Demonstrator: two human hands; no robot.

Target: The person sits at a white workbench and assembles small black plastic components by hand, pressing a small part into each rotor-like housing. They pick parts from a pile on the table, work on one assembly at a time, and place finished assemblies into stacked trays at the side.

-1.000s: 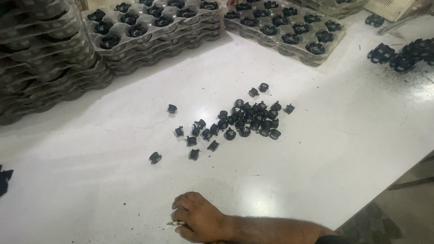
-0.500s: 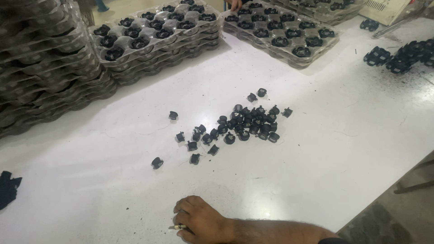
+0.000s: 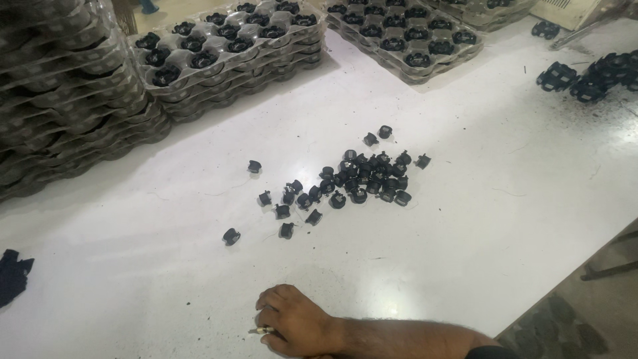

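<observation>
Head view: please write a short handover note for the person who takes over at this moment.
Left hand: not in view.
Right hand: rests on the white table at its near edge, fingers curled on a small pale item.
Loose black parts: piled mid-table, some scattered towards the hand, none touched.
Done: top trays of two stacks hold black parts.
Left: the loose pile, and more parts far right.

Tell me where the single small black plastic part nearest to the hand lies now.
In the head view, the small black plastic part lies alone on the white table, left of the loose pile of black parts, beyond the right hand.
</observation>
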